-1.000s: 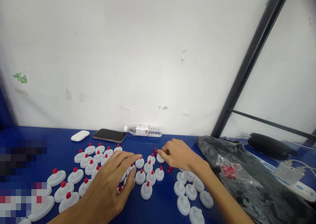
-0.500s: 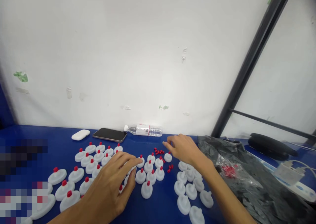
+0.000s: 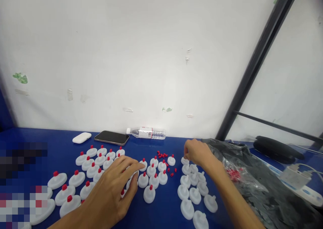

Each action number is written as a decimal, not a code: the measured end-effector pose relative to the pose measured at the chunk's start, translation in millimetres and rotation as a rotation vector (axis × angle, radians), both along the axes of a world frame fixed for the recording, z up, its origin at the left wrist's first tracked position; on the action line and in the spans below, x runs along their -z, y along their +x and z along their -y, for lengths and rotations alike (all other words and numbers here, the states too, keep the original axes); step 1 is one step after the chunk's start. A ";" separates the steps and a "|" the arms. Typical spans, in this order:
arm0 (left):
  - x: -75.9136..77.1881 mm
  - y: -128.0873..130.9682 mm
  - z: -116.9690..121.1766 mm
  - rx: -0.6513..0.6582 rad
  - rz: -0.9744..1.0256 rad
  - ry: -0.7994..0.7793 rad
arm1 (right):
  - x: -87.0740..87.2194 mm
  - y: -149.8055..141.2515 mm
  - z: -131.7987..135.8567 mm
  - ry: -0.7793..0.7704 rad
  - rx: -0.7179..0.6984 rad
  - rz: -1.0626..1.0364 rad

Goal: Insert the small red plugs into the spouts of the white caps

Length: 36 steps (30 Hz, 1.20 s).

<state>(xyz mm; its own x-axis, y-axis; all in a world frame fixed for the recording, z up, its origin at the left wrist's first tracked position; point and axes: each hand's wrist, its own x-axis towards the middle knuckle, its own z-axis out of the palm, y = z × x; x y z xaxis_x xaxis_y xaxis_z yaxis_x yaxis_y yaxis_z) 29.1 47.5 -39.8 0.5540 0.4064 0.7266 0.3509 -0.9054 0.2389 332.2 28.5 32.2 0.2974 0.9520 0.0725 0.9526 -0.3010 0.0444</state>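
Several white disc caps with red tips lie in rows on the blue table. My left hand rests flat on some of them, fingers stretched out. Several plain white caps without tips sit in a cluster to the right. My right hand hovers over the far end of that cluster, fingers curled down onto a white cap. Loose red tips are scattered between the two groups.
A white earbud case, a dark phone and a lying water bottle sit by the wall. A black plastic bag with a small clear bag of red tips lies right. A power strip with charger is far right.
My right hand has left a red-tipped cap beside the others and moved right to the plain white caps. My left hand has barely moved.
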 end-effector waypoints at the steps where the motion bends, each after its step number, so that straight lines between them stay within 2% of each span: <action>1: -0.3 0.2 -0.3 0.003 0.006 0.003 | -2.1 -1.4 0.1 0.035 -0.006 -0.020; 4: -0.4 0.0 -0.4 0.005 0.008 -0.002 | -13.3 -9.5 3.2 0.139 -0.075 -0.151; 6: 0.6 -1.1 0.2 -0.020 -0.006 0.002 | -20.5 -19.0 7.5 0.146 -0.196 -0.300; 8: 2.2 -2.3 0.8 -0.061 -0.016 0.046 | -23.3 -30.9 12.2 0.104 -0.395 -0.573; 11: 5.7 -3.1 0.7 -0.088 0.001 0.133 | -18.0 -47.8 16.8 0.015 -0.654 -1.063; 13: 7.9 -2.4 0.6 -0.051 0.028 0.162 | -11.7 -54.4 17.1 -0.022 -0.712 -1.214; 17: 9.5 -0.1 2.1 0.003 0.021 0.157 | -3.9 -56.4 14.6 -0.060 -0.728 -1.300; 24: 3.1 -0.4 4.3 -0.024 0.047 0.208 | -4.8 -64.0 14.8 -0.093 -0.715 -1.290; 27: 0.1 -0.8 3.7 -0.014 0.064 0.177 | -9.5 -56.8 13.7 -0.019 -0.663 -1.011; 30: -2.2 -0.9 2.8 -0.028 0.074 0.157 | -12.0 -36.2 10.5 -0.001 -0.503 -0.641; 32: -3.0 -0.7 2.7 -0.039 0.073 0.149 | -10.1 -21.3 8.2 -0.060 -0.439 -0.539; 36: -2.8 -0.9 4.1 -0.041 0.056 0.145 | -0.5 -6.3 5.0 -0.148 -0.367 -0.481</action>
<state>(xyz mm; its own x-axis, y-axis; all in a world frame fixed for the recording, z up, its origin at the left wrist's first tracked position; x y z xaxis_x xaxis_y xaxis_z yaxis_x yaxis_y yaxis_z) 28.3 43.3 -37.0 0.4959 0.3165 0.8087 0.3778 -0.9171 0.1272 325.9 23.5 32.7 -0.0847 0.9880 -0.1288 0.9163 0.0265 -0.3996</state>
